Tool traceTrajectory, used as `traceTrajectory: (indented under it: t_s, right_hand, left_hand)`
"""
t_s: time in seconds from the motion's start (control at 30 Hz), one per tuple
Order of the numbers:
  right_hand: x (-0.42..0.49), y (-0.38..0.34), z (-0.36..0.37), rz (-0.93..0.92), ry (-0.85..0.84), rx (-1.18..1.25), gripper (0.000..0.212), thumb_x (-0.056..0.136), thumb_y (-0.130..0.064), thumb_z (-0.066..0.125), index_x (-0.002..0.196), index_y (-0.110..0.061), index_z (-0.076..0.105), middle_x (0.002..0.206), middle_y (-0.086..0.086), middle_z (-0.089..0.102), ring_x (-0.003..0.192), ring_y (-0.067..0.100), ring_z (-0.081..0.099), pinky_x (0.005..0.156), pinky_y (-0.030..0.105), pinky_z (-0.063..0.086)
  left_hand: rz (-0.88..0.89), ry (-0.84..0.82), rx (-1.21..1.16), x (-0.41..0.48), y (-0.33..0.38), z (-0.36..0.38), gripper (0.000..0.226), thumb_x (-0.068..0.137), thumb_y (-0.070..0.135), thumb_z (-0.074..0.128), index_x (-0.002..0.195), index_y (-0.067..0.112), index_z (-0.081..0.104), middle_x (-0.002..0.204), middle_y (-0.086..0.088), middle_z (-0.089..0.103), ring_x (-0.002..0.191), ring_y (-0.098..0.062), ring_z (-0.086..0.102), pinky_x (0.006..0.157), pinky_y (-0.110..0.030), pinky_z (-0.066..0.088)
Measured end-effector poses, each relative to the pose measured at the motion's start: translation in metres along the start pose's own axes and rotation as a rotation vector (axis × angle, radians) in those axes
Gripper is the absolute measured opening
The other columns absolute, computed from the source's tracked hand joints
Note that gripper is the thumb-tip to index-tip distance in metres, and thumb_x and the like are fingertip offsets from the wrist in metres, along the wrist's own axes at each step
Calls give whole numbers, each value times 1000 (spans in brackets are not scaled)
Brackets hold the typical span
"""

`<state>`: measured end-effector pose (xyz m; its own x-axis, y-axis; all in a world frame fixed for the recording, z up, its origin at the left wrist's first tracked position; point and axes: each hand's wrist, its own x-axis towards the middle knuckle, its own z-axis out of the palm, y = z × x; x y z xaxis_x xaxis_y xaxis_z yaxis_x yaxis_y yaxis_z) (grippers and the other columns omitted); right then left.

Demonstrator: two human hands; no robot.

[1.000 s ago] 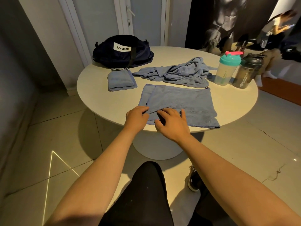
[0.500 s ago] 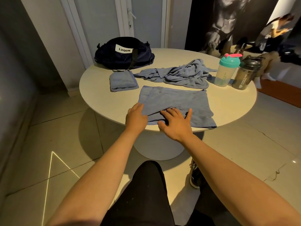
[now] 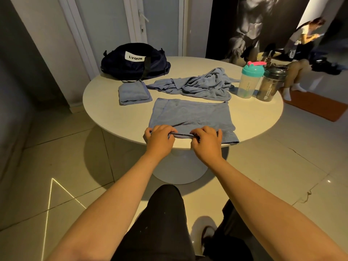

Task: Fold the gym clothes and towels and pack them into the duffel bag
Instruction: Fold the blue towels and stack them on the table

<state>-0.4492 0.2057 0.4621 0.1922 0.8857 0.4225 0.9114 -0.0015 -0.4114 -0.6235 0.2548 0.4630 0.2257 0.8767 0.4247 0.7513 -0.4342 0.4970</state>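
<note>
A blue towel lies flat, folded to a rectangle, at the near edge of the round white table. My left hand and my right hand both pinch its near edge, fingers curled round the cloth. Behind it sits a small folded blue towel. A crumpled blue towel or garment is spread across the middle. The dark navy duffel bag with a white label stands at the far left of the table; I cannot tell whether it is zipped.
Two shaker bottles stand at the table's right: a teal-lidded one and a dark one. A person sits beyond the table at the far right. A door is behind the bag. Tiled floor surrounds the pedestal.
My hands were resting flat on the towel's near left part. They have drawn back to the near edge and curled round it.
</note>
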Motion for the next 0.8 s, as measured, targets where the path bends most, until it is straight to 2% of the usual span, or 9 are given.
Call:
traceTrajectory:
  t_s: [0.1,0.23,0.3,0.43,0.57,0.63,0.73,0.8]
  right_hand:
    - [-2,1,-3,41,-15,-11,29,96,-22,53,120,-27,69,111,1,58,119,25,48,120,57,-5]
    - [-6,9,-6,20,7,-13,29,99,-23,55,122,-28,71,108,-1,60,114,23,54,118,56,-13]
    - [-7,13,-9,8,36,-33,27,99,-24,56,122,-27,71,109,-2,62,114,21,55,118,54,-16]
    - [-11,14,-16,15,31,-52,29,98,-25,55,123,-28,69,116,-4,61,123,17,51,113,50,-26]
    - [-12,16,-15,-41,18,-76,26,98,-24,56,119,-26,71,118,-4,65,124,17,51,116,53,-20]
    - [-11,16,-14,-88,18,-71,23,97,-20,60,116,-23,72,116,-3,69,123,20,54,118,50,-17]
    - [-10,21,-13,-113,23,-27,22,93,-17,63,112,-20,74,114,0,71,122,23,57,121,53,-3]
    - [-12,28,-18,-72,86,-27,22,89,-18,62,106,-23,75,115,0,65,119,24,55,115,54,16]
  left_hand:
    - [19,58,-38,-4,-1,2,25,100,19,53,107,33,73,108,15,71,107,-10,59,105,-30,17]
    - [59,71,-112,-7,-9,3,27,103,21,52,115,30,74,115,12,72,112,-9,60,116,-35,12]
    - [59,76,-131,-7,-8,2,26,102,19,52,112,29,75,112,12,73,109,-8,60,118,-33,8]
    - [14,110,-104,-8,-3,1,21,94,11,59,93,26,75,90,13,65,94,-12,59,115,-29,7]
    - [-49,91,41,-5,10,4,21,87,13,58,84,31,67,96,9,56,101,-16,51,110,-43,13]
    - [51,36,99,0,22,7,19,87,16,59,92,32,67,104,10,57,109,-17,48,111,-47,16]
    - [194,-153,49,7,41,14,28,89,16,58,112,30,68,118,8,60,116,-19,47,105,-37,25]
    - [163,-242,18,9,45,17,22,92,17,55,108,28,67,115,5,61,113,-22,48,96,-33,31]
